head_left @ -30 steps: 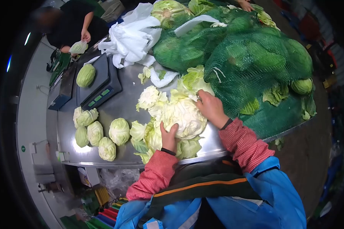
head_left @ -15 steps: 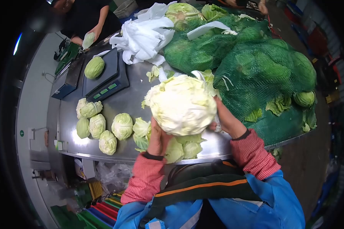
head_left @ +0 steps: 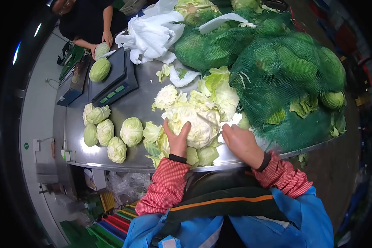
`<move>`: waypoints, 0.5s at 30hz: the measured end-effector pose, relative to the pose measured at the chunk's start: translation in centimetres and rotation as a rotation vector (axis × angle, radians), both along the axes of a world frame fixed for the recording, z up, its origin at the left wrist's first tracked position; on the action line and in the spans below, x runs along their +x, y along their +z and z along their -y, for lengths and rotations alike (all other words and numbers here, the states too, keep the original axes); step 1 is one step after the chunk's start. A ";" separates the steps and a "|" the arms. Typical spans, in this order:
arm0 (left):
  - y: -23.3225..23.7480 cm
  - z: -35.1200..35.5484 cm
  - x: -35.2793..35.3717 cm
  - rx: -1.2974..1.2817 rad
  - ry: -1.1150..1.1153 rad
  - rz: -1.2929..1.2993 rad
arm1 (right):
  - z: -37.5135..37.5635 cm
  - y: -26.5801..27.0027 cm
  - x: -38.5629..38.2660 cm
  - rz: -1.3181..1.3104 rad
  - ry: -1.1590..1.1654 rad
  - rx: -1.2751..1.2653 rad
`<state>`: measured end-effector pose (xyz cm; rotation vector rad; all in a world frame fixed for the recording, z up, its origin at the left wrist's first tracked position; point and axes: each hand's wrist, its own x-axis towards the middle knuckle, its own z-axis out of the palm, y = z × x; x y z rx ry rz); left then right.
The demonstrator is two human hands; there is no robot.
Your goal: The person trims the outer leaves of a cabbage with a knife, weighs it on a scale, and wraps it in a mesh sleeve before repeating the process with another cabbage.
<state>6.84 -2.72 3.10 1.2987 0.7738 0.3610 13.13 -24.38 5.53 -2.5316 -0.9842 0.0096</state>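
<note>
A large pale cabbage (head_left: 194, 126) rests on loose leaves near the front edge of the metal table. My left hand (head_left: 177, 140) grips its near left side, thumb and fingers against the surface. At its right, my right hand (head_left: 237, 142) is closed around what looks like a small knife (head_left: 211, 120), whose thin blade is blurred across the cabbage; the handle is hidden in the fist. Trimmed outer leaves (head_left: 223, 93) lie behind the cabbage, and more leaves (head_left: 206, 155) lie under its near side.
Several small cabbages (head_left: 105, 132) stand at left. A scale (head_left: 115, 84) bears one green cabbage (head_left: 100, 69). Green net sacks of cabbages (head_left: 285, 78) fill the right side. White wrapping (head_left: 153, 33) lies at the back. Another person's hands (head_left: 105, 41) hold a cabbage beyond the scale.
The large cabbage has been lowered from between both hands onto the leaves. My right hand has come away from its side, with the blade now across it. The other person's cabbage is nearer the scale.
</note>
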 end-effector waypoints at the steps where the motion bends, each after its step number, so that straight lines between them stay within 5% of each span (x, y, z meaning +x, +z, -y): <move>1: -0.2 0.1 0.2 0.026 0.006 -0.013 | 0.2 -1.0 -0.6 0.029 0.003 0.014; 11: 0.3 1.5 1.2 -0.006 0.057 -0.049 | -0.7 -4.7 1.6 0.191 -0.198 -0.050; 14: 0.0 2.0 0.9 0.097 0.050 -0.034 | -0.3 -4.2 2.4 -0.082 -0.177 0.093; 15: -0.2 1.5 0.8 0.013 0.064 -0.031 | 0.1 -4.0 2.0 -0.362 -0.161 0.149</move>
